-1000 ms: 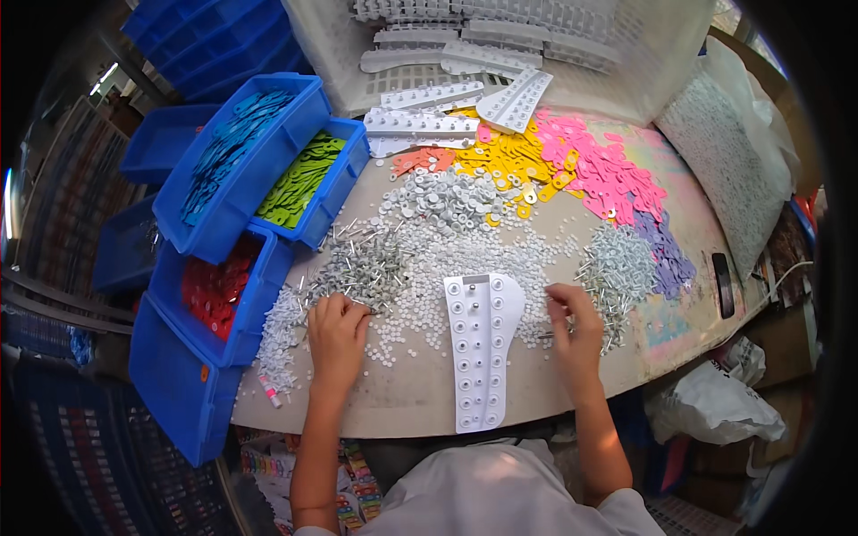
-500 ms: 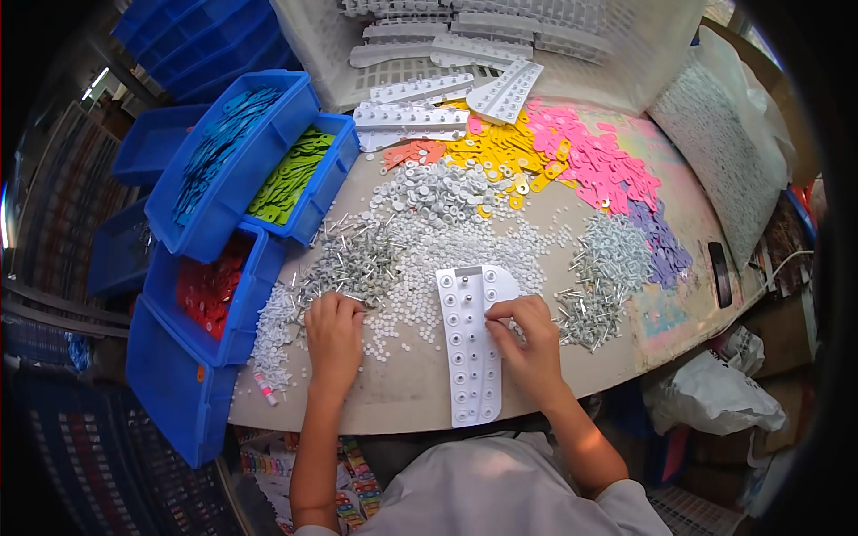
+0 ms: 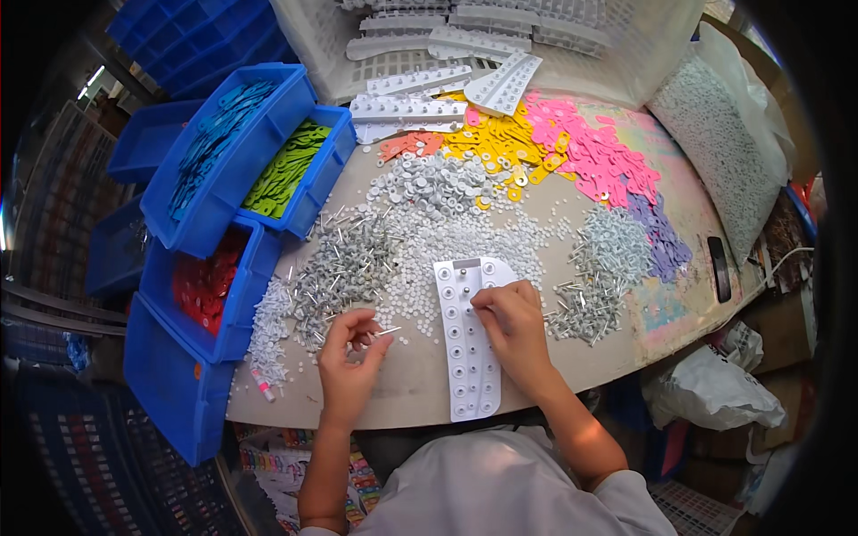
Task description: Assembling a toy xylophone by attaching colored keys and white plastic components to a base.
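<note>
In front of me a white plastic block (image 3: 459, 375) lies lengthwise on the table, with rows of round sockets along it. Small metal pins stand in the upper part of its middle row. My right hand (image 3: 517, 335) is over the block's right side, thumb and forefinger pinched at the middle row; anything between them is too small to make out. To the block's left, my left hand (image 3: 349, 368) is raised a little, pinching a thin silver pin (image 3: 388, 331) that sticks out to the right. Beyond that hand lies a heap of similar metal pins (image 3: 344, 259).
Small white rings (image 3: 456, 237) spread past the block. Yellow (image 3: 500, 143), pink (image 3: 594, 156) and purple tabs (image 3: 660, 239) lie farther back. More pins (image 3: 590, 308) are at right. Blue bins (image 3: 192, 308) line the left; a white crate (image 3: 626, 54) stands behind.
My left hand has come away from the pin heap, nearer to me and rightward, with a pin now showing in its fingers. My right fingertips have shifted left onto the block's middle row.
</note>
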{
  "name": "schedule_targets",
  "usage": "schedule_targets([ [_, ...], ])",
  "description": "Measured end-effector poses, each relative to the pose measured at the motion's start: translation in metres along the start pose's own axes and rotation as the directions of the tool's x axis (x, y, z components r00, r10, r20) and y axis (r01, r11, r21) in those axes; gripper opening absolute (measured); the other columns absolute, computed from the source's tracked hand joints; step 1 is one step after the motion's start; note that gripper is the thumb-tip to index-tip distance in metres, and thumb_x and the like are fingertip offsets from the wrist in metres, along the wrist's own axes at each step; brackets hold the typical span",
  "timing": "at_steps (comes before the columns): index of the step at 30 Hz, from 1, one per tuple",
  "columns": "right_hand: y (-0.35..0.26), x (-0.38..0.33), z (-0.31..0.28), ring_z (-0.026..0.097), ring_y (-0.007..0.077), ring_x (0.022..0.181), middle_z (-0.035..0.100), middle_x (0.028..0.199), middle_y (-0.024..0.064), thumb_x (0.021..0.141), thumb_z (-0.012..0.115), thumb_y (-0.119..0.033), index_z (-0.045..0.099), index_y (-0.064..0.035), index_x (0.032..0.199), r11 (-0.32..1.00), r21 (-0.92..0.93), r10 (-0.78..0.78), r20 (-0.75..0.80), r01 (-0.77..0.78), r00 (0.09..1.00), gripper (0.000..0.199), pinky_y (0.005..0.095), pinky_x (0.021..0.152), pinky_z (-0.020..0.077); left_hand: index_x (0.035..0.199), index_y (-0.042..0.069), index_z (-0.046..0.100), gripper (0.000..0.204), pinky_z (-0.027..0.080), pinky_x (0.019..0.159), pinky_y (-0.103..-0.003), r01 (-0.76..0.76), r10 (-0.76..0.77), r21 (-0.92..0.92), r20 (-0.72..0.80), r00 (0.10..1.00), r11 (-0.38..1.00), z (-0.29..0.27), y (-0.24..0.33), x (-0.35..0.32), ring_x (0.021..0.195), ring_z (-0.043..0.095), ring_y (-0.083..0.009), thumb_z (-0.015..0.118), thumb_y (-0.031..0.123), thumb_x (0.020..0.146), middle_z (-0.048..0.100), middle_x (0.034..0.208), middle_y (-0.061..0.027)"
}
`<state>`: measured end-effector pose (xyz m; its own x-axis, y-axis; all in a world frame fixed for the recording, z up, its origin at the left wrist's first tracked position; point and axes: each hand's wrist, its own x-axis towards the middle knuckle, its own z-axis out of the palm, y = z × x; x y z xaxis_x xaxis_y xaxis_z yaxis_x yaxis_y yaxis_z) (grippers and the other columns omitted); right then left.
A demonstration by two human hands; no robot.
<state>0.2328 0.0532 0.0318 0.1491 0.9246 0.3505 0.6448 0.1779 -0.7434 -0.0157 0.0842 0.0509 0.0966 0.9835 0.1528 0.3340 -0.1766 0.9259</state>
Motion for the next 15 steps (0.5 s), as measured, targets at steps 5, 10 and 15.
schedule_targets([
  [5,0.006,0.000,0.005,0.060,0.0249,0.092,0.071,0.091,0.0049,0.084,0.075,0.004,0.074,-0.0062,0.101,0.999,-0.010,-0.031,-0.007,0.031,1.000,0.020,0.0379,0.090,0.0462,0.092,0.004,0.070,0.018,0.046,0.071,-0.026,-0.145,0.138,0.047,0.131,0.982,0.988,0.026,0.011,0.004,0.077,0.057,-0.0108,0.085,0.000,0.081,0.067,0.090,-0.0009],
  [10,0.000,0.000,-0.004,0.061,0.0265,0.099,0.072,0.100,0.0056,0.083,0.075,0.003,0.074,-0.0065,0.102,0.988,-0.122,-0.080,0.103,0.092,0.991,0.021,0.0414,0.097,0.0435,0.094,0.003,0.073,0.017,0.047,0.068,-0.029,-0.234,0.228,0.013,0.173,0.958,0.972,0.052,0.012,0.013,0.075,0.059,-0.0148,0.085,0.001,0.081,0.069,0.087,-0.0034],
  [15,0.002,-0.002,-0.031,0.057,0.0317,0.114,0.065,0.120,0.0078,0.082,0.074,-0.002,0.072,-0.0082,0.107,0.951,-0.308,-0.034,-0.043,0.019,0.998,0.026,0.0461,0.100,0.0408,0.095,0.002,0.074,0.016,0.051,0.070,-0.032,-0.173,0.154,0.051,0.257,0.954,0.984,0.070,0.013,0.012,0.076,0.062,-0.0186,0.084,0.002,0.082,0.070,0.086,-0.0056],
])
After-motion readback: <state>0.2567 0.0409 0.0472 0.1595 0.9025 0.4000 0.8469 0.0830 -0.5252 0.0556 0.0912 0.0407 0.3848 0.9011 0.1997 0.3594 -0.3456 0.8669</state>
